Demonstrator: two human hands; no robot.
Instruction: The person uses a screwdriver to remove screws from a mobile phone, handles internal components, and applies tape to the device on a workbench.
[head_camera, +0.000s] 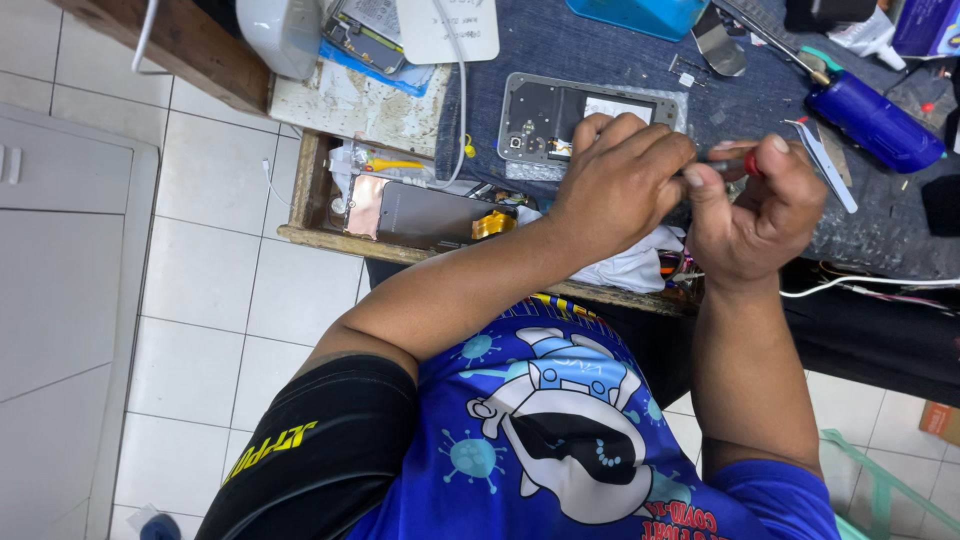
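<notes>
You're mid-unscrewing: your left hand (618, 180) steadies the opened phone (575, 118) near the workbench's (880, 235) front edge, fingers curled down, while your right hand (752, 205) pinches a red-tipped screwdriver (735, 165) (tip hidden); keep it square to the screw

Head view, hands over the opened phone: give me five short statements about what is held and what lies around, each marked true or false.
1. The right hand pinches a thin tool with a red handle. True.
2. The left hand rests flat on the floor tiles. False: it is curled over the edge of the opened phone on the bench.
3. The opened phone lies on a dark blue cloth mat. True.
4. A blue cylindrical tool lies to the right of the hands. True.
5. The wooden drawer below the bench edge holds nothing. False: it holds a grey phone panel and small parts.
</notes>
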